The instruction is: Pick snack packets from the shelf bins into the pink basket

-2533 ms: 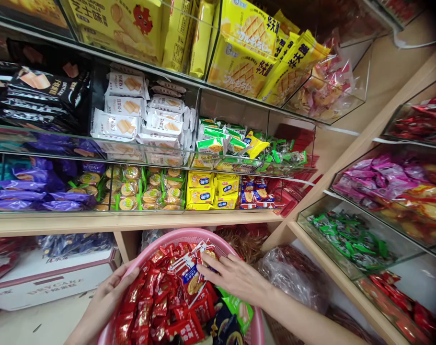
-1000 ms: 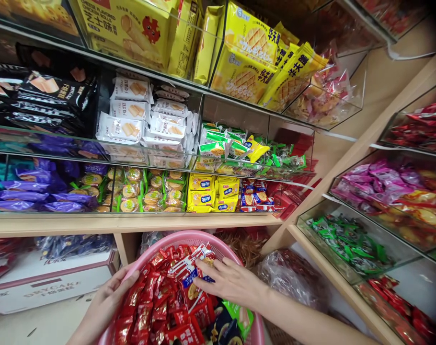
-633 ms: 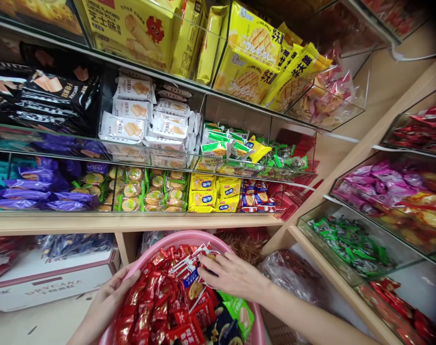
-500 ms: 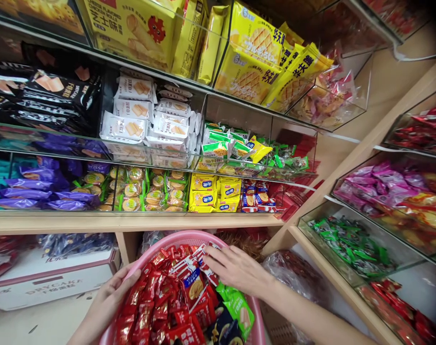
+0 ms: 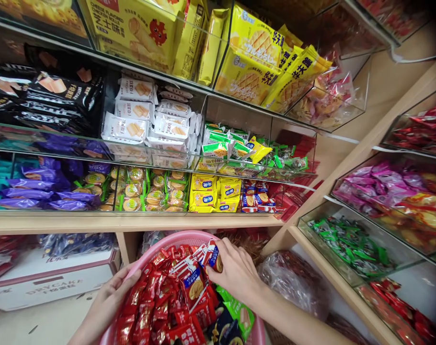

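Note:
A pink plastic basket (image 5: 189, 236) sits low in front of me, heaped with red snack packets (image 5: 156, 297). My left hand (image 5: 108, 299) grips the basket's left rim with curled fingers. My right hand (image 5: 235, 273) is closed on a small red-and-blue biscuit packet (image 5: 213, 255), lifted a little above the pile at the basket's far right. More red, white and blue packets (image 5: 192, 280) lie just left of it. A green packet (image 5: 239, 314) and a dark packet (image 5: 225, 330) lie under my right wrist.
Glass-fronted shelves of snacks fill the wall ahead: matching red-and-blue packets (image 5: 257, 196), yellow packets (image 5: 212, 191), white cracker packs (image 5: 139, 120). More bins of sweets (image 5: 350, 239) run along the right. A white carton (image 5: 49, 282) stands at lower left, a plastic bag (image 5: 293, 282) beside the basket.
My right hand went from lying flat on the pile to pinching one red-and-blue packet and raising it slightly. My left hand stayed on the basket's rim.

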Tool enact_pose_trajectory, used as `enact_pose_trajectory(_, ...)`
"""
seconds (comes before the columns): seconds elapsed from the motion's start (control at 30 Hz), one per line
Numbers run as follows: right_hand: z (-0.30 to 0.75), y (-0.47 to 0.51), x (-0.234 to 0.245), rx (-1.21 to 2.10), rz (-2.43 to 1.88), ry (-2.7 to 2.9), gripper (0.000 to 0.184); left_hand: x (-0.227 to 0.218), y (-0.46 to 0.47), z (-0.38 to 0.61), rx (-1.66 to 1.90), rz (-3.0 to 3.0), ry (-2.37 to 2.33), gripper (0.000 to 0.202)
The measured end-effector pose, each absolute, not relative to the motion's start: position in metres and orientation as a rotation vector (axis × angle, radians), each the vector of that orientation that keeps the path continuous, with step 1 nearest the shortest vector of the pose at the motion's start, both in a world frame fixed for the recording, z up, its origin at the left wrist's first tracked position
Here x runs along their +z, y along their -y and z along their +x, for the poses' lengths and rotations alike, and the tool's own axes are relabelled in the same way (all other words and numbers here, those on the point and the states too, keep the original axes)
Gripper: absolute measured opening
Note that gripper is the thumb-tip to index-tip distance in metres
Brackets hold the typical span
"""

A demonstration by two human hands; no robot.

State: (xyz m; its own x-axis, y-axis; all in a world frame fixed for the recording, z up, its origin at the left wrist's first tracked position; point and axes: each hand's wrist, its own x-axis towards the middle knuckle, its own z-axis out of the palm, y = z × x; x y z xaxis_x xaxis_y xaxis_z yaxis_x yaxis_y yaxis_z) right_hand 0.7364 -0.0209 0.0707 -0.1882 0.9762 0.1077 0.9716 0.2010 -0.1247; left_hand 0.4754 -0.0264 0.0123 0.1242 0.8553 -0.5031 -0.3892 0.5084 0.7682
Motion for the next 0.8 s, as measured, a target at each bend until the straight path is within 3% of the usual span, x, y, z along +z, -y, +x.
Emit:
enact_pose_trajectory(0.27,0.719,0.013,0.059,-0.025,-2.081,2.317,0.038,0.012,0.027,0.475,0.973,0.493,-1.071,0.064)
enact_pose_trajectory(0.7,0.716,0.010,0.055,-0.058,-2.117,2.326,0.062,0.010,0.026,0.475,0.971,0.524,-1.089,0.060)
enact_pose_trajectory(0.8,0.718,0.013,0.055,-0.062,-2.104,2.324,0.057,0.009,0.026,0.476,1.005,0.535,-1.137,0.060)
